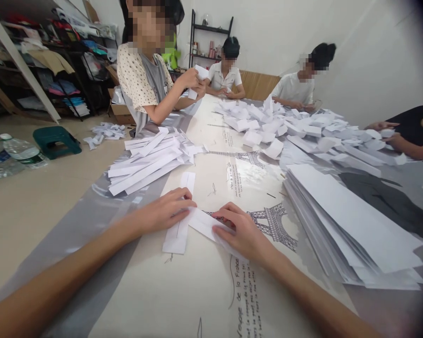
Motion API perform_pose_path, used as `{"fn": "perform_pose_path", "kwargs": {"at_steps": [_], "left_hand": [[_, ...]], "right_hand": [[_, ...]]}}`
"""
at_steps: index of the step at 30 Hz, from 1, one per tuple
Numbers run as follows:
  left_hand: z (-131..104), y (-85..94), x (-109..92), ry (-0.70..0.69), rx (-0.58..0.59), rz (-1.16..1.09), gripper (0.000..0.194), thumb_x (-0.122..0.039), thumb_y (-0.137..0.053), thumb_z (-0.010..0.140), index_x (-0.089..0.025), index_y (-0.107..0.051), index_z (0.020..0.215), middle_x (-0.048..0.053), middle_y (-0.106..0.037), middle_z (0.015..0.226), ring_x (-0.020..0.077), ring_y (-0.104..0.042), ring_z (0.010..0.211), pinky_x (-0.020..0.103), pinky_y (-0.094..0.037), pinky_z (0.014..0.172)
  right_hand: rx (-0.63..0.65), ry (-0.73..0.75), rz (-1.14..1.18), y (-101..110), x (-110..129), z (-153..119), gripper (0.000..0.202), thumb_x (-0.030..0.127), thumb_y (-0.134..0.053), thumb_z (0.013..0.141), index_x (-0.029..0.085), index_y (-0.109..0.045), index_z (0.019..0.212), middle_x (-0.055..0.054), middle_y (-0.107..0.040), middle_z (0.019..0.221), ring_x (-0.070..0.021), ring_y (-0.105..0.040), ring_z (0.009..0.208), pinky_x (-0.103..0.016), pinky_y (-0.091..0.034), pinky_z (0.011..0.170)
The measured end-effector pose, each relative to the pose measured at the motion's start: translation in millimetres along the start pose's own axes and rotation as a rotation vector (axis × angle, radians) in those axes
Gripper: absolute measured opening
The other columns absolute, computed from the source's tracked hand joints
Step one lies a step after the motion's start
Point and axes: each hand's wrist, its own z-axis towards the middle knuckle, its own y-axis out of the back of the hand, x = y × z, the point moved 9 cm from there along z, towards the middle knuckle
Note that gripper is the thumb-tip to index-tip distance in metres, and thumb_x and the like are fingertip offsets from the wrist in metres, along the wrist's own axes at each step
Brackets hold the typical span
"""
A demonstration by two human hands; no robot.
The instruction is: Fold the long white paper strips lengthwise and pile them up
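A white paper strip stretches at a slant between my two hands, low over the table. My left hand pinches its left end between thumb and fingers. On its right part my right hand is closed, thumb in front and fingers curled behind. Beneath my left hand, a second paper strip with a thin line down its middle lies flat, pointing away from me; my fingers partly cover it.
A pile of folded strips lies beyond my left hand. To the right are a stack of long white sheets and a big heap of folded paper pieces. Several co-workers sit around the printed tablecloth. A green stool stands on the floor.
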Motion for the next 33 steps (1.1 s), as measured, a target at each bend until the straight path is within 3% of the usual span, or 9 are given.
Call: {"fn": "perform_pose_path", "kwargs": {"at_steps": [11,15,19,22,25,30,33], "left_hand": [[-3,1.1,-12,0.005,0.075,-0.049,0.020,-0.025,-0.052,0.102,-0.025,-0.062,0.119,0.007,-0.061,0.114,0.0227,-0.058,0.110,0.036,-0.047,0.098],[-5,1.1,-12,0.038,0.110,-0.115,0.012,-0.031,-0.056,0.102,-0.024,-0.061,0.111,0.006,-0.062,0.114,0.0222,-0.059,0.110,0.034,-0.049,0.094],[-3,2.6,-12,0.047,0.113,-0.119,0.010,-0.026,-0.053,0.103,-0.024,-0.060,0.110,0.005,-0.065,0.111,0.0213,-0.059,0.109,0.033,-0.050,0.090],[1,10.7,-22,-0.062,0.032,-0.071,0.019,-0.023,-0.049,0.105,-0.025,-0.066,0.111,0.005,-0.069,0.104,0.0212,-0.061,0.105,0.035,-0.050,0.092],[2,24.6,-34,-0.183,-0.122,0.002,0.024,-0.023,-0.048,0.106,-0.025,-0.071,0.107,0.005,-0.071,0.097,0.0195,-0.062,0.095,0.039,-0.048,0.097],[-3,36.5,-44,-0.228,-0.280,0.141,0.018,-0.019,-0.052,0.104,-0.023,-0.069,0.100,0.004,-0.070,0.098,0.0184,-0.062,0.093,0.039,-0.049,0.093],[-7,40.2,-52,-0.251,-0.341,0.213,0.020,-0.017,-0.049,0.104,-0.024,-0.066,0.096,0.003,-0.070,0.094,0.0169,-0.063,0.088,0.037,-0.049,0.087]], "right_hand": [[0.031,-0.021,-0.113,-2,9,-5,0.013,0.011,-0.057,0.092,0.023,-0.059,0.087,-0.002,-0.062,0.091,-0.0198,-0.062,0.087,-0.034,-0.053,0.075],[0.039,0.042,-0.159,0,16,-8,0.012,0.011,-0.056,0.093,0.022,-0.059,0.091,-0.005,-0.063,0.096,-0.0199,-0.062,0.087,-0.035,-0.054,0.074],[0.111,0.078,-0.073,2,15,-7,0.010,0.018,-0.058,0.097,0.024,-0.065,0.100,-0.003,-0.065,0.099,-0.0155,-0.063,0.077,-0.033,-0.055,0.070],[0.132,0.089,0.025,8,13,-7,0.014,0.022,-0.058,0.098,0.026,-0.071,0.096,-0.001,-0.067,0.089,-0.0137,-0.061,0.069,-0.030,-0.055,0.065],[0.079,0.083,0.098,18,12,-7,0.014,0.026,-0.062,0.097,0.028,-0.075,0.094,-0.001,-0.069,0.087,-0.0138,-0.060,0.068,-0.030,-0.054,0.061],[-0.028,0.131,0.074,30,21,-11,0.013,0.028,-0.064,0.096,0.030,-0.077,0.097,-0.002,-0.070,0.092,-0.0151,-0.061,0.070,-0.031,-0.053,0.060],[-0.054,0.132,0.077,31,24,-12,0.011,0.029,-0.066,0.095,0.031,-0.075,0.101,-0.003,-0.069,0.098,-0.0177,-0.066,0.079,-0.033,-0.058,0.067]]}}
